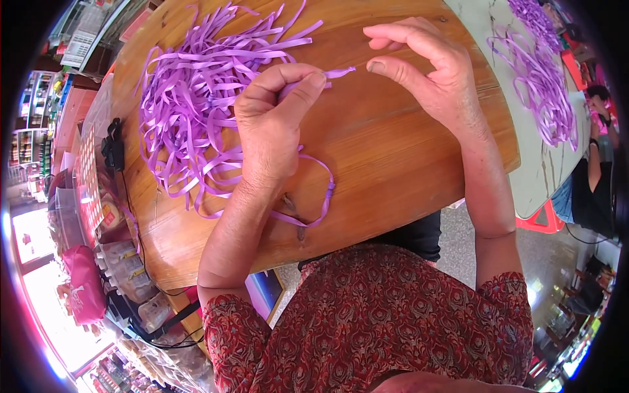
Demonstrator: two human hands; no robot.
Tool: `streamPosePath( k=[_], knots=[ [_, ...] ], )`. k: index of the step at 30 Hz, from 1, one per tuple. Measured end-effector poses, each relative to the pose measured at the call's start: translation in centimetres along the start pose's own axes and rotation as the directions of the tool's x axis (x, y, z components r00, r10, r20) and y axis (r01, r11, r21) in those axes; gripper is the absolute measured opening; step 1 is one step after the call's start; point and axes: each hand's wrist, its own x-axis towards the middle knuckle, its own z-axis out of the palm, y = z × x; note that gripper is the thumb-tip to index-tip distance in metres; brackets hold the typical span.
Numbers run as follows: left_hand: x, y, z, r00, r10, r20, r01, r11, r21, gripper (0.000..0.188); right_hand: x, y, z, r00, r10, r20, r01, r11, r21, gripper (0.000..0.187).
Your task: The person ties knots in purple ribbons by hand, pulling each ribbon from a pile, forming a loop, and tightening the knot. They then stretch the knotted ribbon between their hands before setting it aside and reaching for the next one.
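Observation:
Between the thumb and fingers of my left hand [275,118] is pinched a purple ribbon [339,73]; its short end sticks out to the right and narrows to a small tip. My right hand [426,72] hovers just right of that tip, thumb and fingers apart, holding nothing. From below my left hand a strand of ribbon loops down onto the wood, with a small knot [330,187] on it. A large tangled heap of purple ribbons [190,111] lies to the left of and beyond my left hand, some with small knots.
The brown wooden table [393,164] lies under both hands. On a pale marbled table [524,190] at the right are more purple ribbons [537,92]. Another person's arm [594,160] shows at the far right. A black cable [124,190] runs down the left edge, near a pink pouch [85,285].

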Motion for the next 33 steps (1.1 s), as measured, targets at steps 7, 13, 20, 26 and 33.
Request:
streamPosePath(
  k=[7,13,20,26,33],
  knots=[
    [-0.1,-0.1,0.1,1.0,-0.012,-0.011,0.012,1.0,-0.026,0.006,-0.1,-0.2,0.3,0.996,-0.056,0.064,0.051,0.996,0.072,0.03],
    [0.1,-0.4,-0.4,0.993,-0.116,0.027,0.12,0.971,-0.205,0.006,-0.2,-0.4,0.7,0.996,-0.067,0.064,0.058,0.989,0.136,0.028],
    [0.1,-0.6,-0.1,0.99,-0.138,0.03,0.141,0.952,-0.27,0.006,-0.2,-0.5,1.0,0.996,-0.079,0.051,0.072,0.99,0.124,0.017],
    [0.1,-0.7,-0.1,0.982,-0.179,0.066,0.19,0.948,-0.254,0.007,-0.3,-0.6,1.1,0.997,-0.065,0.048,0.057,0.989,0.137,0.014],
    [0.6,-1.0,0.3,0.923,0.342,0.176,-0.384,0.842,0.377,0.028,-0.3,-0.6,1.0,0.99,-0.143,0.001,0.143,0.988,-0.053,0.014]
  ],
)
